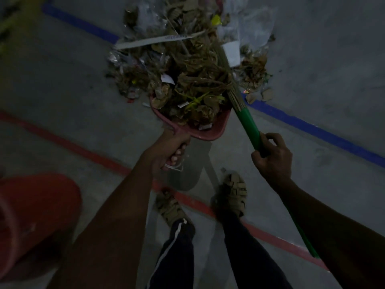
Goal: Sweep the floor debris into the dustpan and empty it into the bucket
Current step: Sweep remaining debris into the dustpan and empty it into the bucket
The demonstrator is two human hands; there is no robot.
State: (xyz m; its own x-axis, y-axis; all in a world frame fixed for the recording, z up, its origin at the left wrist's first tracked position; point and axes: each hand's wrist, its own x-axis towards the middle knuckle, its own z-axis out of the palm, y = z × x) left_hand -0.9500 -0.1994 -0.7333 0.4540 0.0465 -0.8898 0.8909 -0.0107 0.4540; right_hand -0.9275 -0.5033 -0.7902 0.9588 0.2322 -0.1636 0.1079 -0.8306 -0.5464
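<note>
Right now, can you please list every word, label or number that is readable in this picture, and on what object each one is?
None can be read for sure.
White paper strip on the debris pile: dark print, upside down and too blurred.
Small white tags in the dustpan: too small.

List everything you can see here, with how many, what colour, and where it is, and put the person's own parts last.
dustpan: one, pink, centre, heaped with debris
broom: one, green handle, straw bristles, right of dustpan
debris pile: one, brown leaves, paper, plastic, top centre on floor
bucket: one, red, lower left
floor lines: two, blue upper, red lower
sandals: two, tan, bottom centre
left hand: one, grips dustpan handle
right hand: one, grips broom handle
</note>
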